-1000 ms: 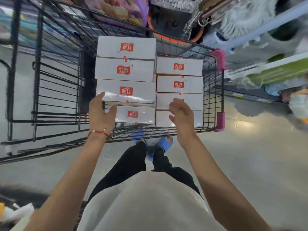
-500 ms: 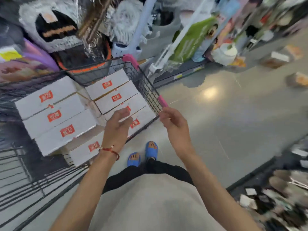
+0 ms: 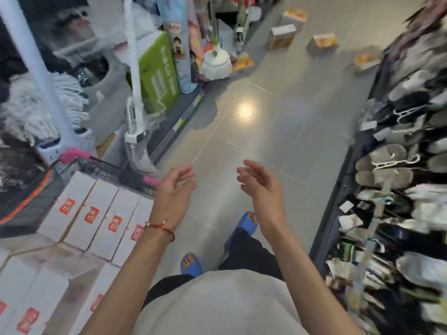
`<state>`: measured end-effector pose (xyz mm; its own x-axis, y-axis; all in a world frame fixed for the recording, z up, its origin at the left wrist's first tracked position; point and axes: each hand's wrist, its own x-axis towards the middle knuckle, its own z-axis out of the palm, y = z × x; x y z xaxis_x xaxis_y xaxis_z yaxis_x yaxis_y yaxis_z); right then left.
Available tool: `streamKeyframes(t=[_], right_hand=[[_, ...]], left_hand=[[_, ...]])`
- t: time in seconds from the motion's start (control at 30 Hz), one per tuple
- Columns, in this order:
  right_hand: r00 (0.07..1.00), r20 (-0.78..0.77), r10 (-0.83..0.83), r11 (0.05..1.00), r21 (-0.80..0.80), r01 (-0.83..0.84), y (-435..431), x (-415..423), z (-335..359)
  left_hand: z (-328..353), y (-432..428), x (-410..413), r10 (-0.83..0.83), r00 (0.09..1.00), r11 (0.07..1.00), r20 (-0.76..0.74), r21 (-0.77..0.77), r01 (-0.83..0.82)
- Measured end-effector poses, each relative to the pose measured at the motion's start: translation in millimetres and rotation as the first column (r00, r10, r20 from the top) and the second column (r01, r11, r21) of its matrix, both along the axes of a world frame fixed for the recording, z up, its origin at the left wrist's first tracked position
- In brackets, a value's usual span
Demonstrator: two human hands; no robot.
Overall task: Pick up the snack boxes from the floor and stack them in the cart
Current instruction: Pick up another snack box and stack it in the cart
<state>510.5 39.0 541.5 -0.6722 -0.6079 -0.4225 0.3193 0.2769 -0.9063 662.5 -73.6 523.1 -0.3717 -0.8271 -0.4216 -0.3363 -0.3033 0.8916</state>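
Note:
The wire cart (image 3: 101, 166) with pink corner caps sits at the lower left, packed with several white snack boxes (image 3: 96, 213) bearing red labels. My left hand (image 3: 173, 191) hovers just right of the cart's rim, fingers loosely curled, holding nothing. My right hand (image 3: 260, 183) hangs over bare floor, fingers relaxed and empty. Far up the aisle several snack boxes lie scattered on the floor: one (image 3: 281, 37) upright, another (image 3: 323, 42) to its right, and a third (image 3: 366, 59) near the right rack.
Shelves with mops (image 3: 43, 102), a green carton (image 3: 158, 71) and a white teapot-shaped item (image 3: 216, 61) line the left. A rack of slippers and socks (image 3: 396, 165) lines the right. Grey tiled floor (image 3: 244, 141) runs between. My blue sandals (image 3: 244, 222) are below.
The view swung right, away from the cart and up the aisle. Both hands left the cart's boxes and now hang empty over the floor. The floor boxes came into sight.

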Motion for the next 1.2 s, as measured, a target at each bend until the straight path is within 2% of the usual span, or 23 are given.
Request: streamKeyframes(t=[0.33, 0.6, 0.87, 1.2], right_hand=[[0.974, 0.032, -0.224, 0.973, -0.049, 0.225, 4, -197, 1], [0.92, 0.091, -0.381, 0.924, -0.009, 0.383, -15, -320, -7], [0.885, 0.072, -0.46, 0.888, 0.022, 0.46, -108, -457, -16], [0.856, 0.094, -0.508, 0.861, 0.037, 0.507, -237, -598, 9]], left_hand=[[6, -11, -242, -0.236, 0.972, 0.972, -0.022, -0.003, 0.235], [6, -47, -381, -0.329, 0.943, 0.942, -0.053, 0.046, 0.332], [-6, -155, -529, -0.372, 0.927, 0.922, -0.054, 0.097, 0.375], [18, -295, -692, -0.486, 0.873, 0.868, -0.036, 0.097, 0.487]])
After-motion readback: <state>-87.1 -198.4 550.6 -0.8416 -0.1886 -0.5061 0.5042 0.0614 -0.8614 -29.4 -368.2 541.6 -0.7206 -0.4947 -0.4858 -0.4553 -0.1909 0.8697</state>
